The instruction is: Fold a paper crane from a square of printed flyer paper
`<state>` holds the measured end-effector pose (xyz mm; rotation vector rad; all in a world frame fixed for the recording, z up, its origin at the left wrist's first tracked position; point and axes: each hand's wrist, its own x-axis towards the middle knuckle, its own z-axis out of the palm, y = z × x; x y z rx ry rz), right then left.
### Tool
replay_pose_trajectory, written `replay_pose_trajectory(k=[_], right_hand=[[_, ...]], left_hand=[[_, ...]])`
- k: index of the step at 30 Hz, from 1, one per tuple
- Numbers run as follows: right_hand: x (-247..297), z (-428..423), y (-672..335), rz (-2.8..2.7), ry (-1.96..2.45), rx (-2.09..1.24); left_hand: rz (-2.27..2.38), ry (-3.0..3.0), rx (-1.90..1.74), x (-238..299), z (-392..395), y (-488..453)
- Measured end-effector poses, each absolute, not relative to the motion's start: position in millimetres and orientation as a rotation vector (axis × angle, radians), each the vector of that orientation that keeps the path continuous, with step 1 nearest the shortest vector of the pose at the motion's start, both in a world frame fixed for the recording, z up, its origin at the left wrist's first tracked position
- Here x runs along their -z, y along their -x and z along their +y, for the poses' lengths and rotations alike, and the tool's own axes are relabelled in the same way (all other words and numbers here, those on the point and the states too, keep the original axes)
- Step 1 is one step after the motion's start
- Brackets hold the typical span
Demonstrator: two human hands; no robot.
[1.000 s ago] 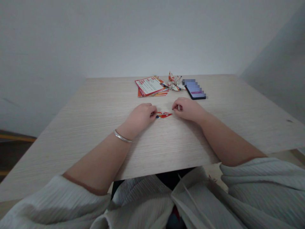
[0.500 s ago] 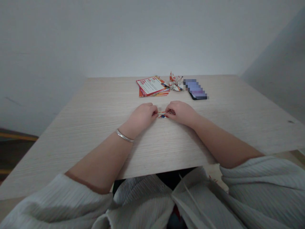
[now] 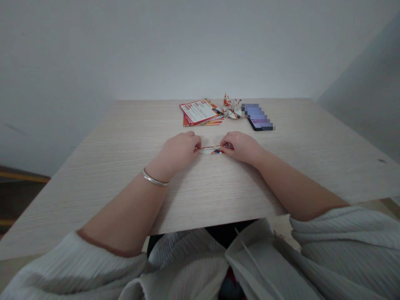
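A narrow folded strip of printed paper (image 3: 210, 150), white with red and blue patches, lies level just above or on the table between my two hands. My left hand (image 3: 183, 150), with a silver bangle at its wrist, pinches the strip's left end. At the other end my right hand (image 3: 240, 146) grips the paper with thumb and curled fingers. Both ends are hidden under the fingers, and the middle of the strip shows.
Farther back on the pale wooden table (image 3: 125, 166) lies a stack of printed leaflets (image 3: 201, 111). Beside it sits a folded paper piece with pointed tips (image 3: 231, 109), then a phone (image 3: 258, 117) with a blurred screen. A wall (image 3: 200, 50) rises behind the table.
My left hand has slid left along the strip and my right hand slightly right. More of the paper's middle now shows between them.
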<state>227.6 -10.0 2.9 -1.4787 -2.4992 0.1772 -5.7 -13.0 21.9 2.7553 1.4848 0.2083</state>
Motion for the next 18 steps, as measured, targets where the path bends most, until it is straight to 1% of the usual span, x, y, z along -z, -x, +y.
replay_pose_trajectory(k=[3,7,13,15,18], right_hand=[[-1,-9,-228,-2.431,1.456,-0.256],[-4,-10,-228,-2.215,1.459,-0.532],[-7,-12,-227,-1.942,1.501,-1.06],[-3,-10,-227,-1.883,1.522,-1.123],[6,-4,-230,-1.848,1.488,-1.082]], left_hand=[[1.199,-2.767,-0.48,-15,-10,3],[0.868,-2.736,-0.565,-9,-11,-1],[0.908,-2.598,-0.86,-3,-9,-3],[0.956,-2.562,-0.807,-3,-9,-4],[1.087,-2.512,-0.664,-5,-10,-6]])
